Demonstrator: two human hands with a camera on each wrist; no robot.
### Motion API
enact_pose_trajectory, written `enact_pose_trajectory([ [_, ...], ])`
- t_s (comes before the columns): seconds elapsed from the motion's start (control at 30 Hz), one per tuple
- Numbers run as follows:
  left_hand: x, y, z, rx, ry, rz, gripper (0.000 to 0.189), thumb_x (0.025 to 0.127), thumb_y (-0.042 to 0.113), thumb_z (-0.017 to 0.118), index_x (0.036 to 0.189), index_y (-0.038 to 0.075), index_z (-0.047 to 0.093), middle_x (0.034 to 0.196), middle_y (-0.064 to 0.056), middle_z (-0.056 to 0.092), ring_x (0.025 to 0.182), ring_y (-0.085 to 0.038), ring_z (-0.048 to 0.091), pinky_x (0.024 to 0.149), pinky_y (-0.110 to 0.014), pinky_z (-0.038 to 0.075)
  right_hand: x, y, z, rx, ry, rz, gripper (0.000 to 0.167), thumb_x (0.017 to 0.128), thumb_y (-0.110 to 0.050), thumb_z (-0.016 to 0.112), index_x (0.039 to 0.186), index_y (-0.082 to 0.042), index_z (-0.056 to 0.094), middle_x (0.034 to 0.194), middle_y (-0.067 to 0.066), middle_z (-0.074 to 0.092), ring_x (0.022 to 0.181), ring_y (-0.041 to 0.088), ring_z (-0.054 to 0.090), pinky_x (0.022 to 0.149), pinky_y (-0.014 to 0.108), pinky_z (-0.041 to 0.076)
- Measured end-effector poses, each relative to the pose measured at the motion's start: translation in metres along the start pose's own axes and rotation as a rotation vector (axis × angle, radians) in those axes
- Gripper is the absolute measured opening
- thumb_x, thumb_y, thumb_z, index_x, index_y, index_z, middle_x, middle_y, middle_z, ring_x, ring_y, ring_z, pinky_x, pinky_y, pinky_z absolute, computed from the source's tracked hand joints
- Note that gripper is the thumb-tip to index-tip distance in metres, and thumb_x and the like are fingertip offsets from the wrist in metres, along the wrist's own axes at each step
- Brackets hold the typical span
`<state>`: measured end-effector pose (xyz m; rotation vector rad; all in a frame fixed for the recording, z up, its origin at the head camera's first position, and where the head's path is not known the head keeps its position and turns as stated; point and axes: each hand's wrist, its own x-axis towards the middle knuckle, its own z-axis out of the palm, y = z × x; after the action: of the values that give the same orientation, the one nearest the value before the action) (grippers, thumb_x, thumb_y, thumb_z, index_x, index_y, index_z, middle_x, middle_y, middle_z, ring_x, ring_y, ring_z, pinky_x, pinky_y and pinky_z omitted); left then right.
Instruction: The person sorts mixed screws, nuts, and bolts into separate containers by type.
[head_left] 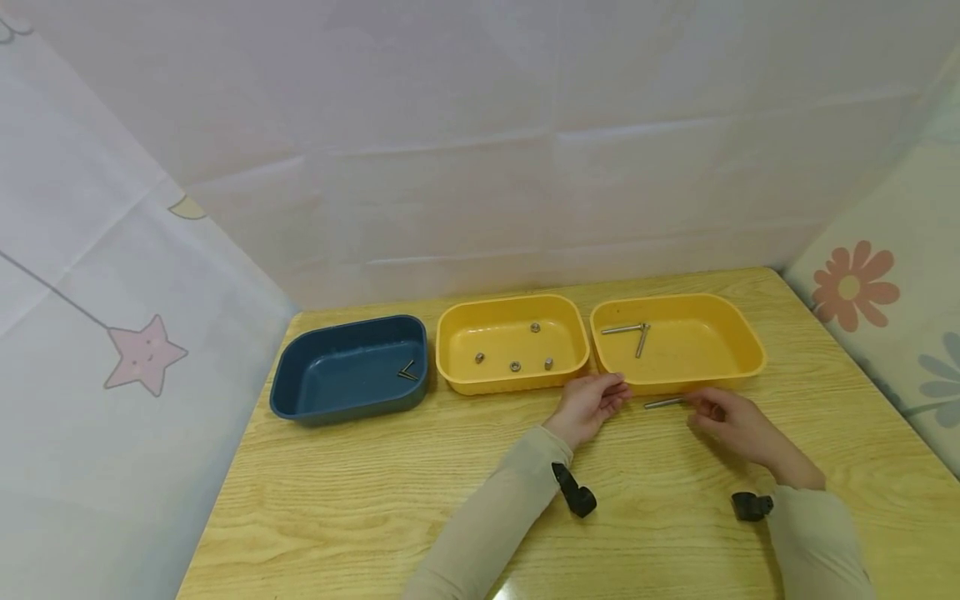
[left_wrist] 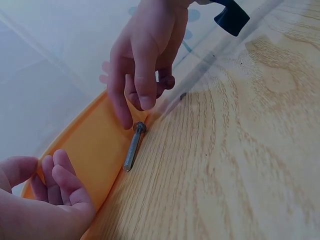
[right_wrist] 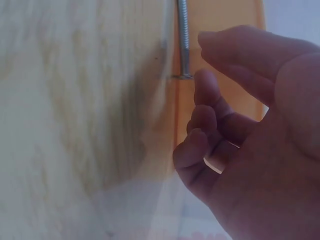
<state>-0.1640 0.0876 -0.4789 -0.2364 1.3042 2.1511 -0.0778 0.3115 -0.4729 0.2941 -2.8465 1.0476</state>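
Note:
A silver bolt (left_wrist: 134, 147) lies on the table along the front wall of the right yellow tub (head_left: 697, 385), its head toward my right hand. My right hand (head_left: 731, 423) hovers at that head with thumb and bent fingers spread apart, nothing between them. In the right wrist view, a fingertip is right beside the bolt head (right_wrist: 185, 77). My left hand (head_left: 588, 406) pinches the same tub's rim at its front left corner, thumb at the edge and fingers curled against the outer wall. Two more bolts (head_left: 622, 329) lie inside this tub.
Left of it, a second yellow tub (head_left: 510, 386) contains several nuts (head_left: 515, 366). A dark blue tub (head_left: 345, 412) at the far left holds small screws (head_left: 407, 374). All stand on a wood-grain table (head_left: 337, 508), with a pale cloth (head_left: 450, 167) hanging behind.

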Motion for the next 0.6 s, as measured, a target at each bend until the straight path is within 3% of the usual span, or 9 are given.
enact_pose_trajectory([
  [0.23, -0.0022, 0.0013, 0.0003, 0.007, -0.002, -0.003, 0.015, 0.092, 0.007, 0.063, 0.103, -0.001, 0.07, 0.08, -0.003, 0.067, 0.074, -0.012, 0.067, 0.068, -0.02, 0.051, 0.0039, 0.0041, 0.0037, -0.058, 0.007, -0.069, 0.023, 0.086, -0.002, 0.067, 0.108, 0.0, 0.065, 0.078, -0.004, 0.051, 0.069, -0.002, 0.04, 0.059, 0.022, 0.037],
  [0.6, -0.0021, 0.0011, -0.0001, -0.003, 0.003, -0.003, 0.014, 0.091, 0.006, 0.063, 0.101, -0.001, 0.07, 0.079, -0.003, 0.067, 0.073, -0.012, 0.067, 0.066, -0.02, 0.051, 0.0064, 0.0064, 0.0034, -0.092, -0.064, -0.002, 0.024, 0.09, -0.007, 0.065, 0.112, 0.0, 0.063, 0.079, -0.002, 0.05, 0.07, 0.002, 0.04, 0.06, 0.023, 0.035],
])
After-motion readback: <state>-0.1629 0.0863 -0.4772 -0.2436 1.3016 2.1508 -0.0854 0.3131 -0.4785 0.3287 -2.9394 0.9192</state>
